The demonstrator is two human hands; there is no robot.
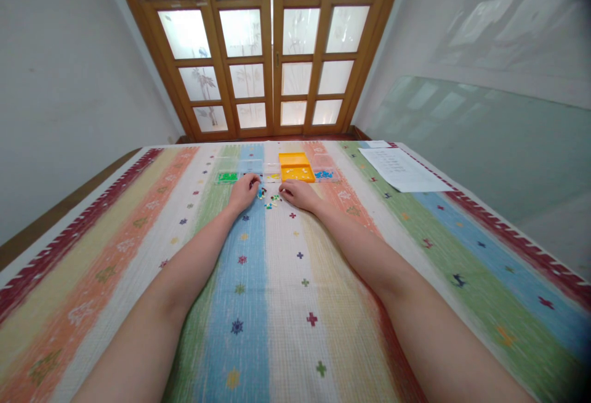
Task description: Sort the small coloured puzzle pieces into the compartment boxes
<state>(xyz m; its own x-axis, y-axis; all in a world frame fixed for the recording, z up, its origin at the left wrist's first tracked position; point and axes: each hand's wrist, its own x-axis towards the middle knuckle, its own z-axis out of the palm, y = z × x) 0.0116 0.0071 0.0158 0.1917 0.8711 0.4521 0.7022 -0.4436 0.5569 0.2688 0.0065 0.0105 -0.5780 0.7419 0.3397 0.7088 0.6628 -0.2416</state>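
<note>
My left hand [244, 192] is at a clear plastic box with its fingers pinched together; what they hold, if anything, is too small to tell. Opposite it, my right hand [299, 194] rests in front of an orange box [297, 158] with its fingertips closed, their contents hidden. Between the hands lies a loose scatter of tiny coloured pieces [269, 206], in blue, green, white and dark tones. Green pieces [227, 177] fill an open clear box left of my left hand. Yellow pieces [273, 176] and blue pieces [324, 175] sit in other clear boxes.
A striped cloth [286, 304] with small printed figures covers the table. A printed sheet of paper [401, 168] lies at the far right. Behind the table stand wooden doors with glass panes [247, 80], and a pale glass board [484, 138] leans along the right wall.
</note>
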